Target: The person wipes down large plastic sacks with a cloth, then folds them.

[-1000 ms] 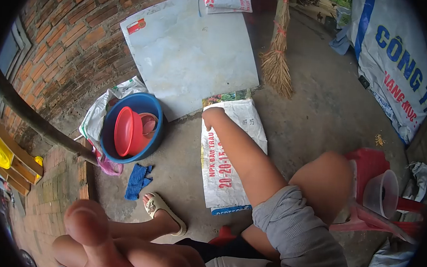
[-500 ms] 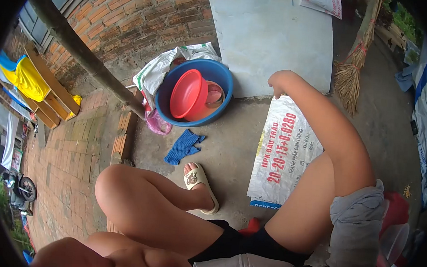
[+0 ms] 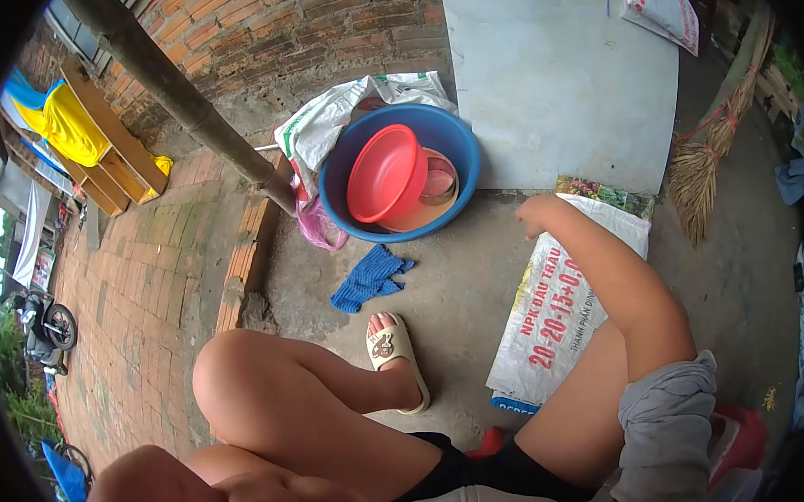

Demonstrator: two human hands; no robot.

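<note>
My right hand (image 3: 535,215) hangs over the upper left edge of a flat white fertilizer sack (image 3: 544,338) printed in red letters. Its fingers bend loosely downward, and nothing shows between them. My right forearm crosses the sack and covers part of the print. A blue printed strip (image 3: 514,405) shows at the sack's lower end, and a colourful printed strip (image 3: 608,195) at its top. At the bottom edge, close to the camera, my left arm (image 3: 267,496) is folded by my thigh; the fingers of my left hand cannot be made out.
A blue basin (image 3: 332,182) holds a red basin (image 3: 388,172) and a smaller bowl. A blue cloth (image 3: 368,277) lies near my sandalled foot (image 3: 396,347). A pale board (image 3: 568,95) leans behind, with a straw broom (image 3: 701,177) to its right. A pole (image 3: 181,99) slants at left.
My right hand has shifted from the sack's top edge to its upper left side. More of the sack's top end now shows beyond my forearm. The view has turned slightly left.
</note>
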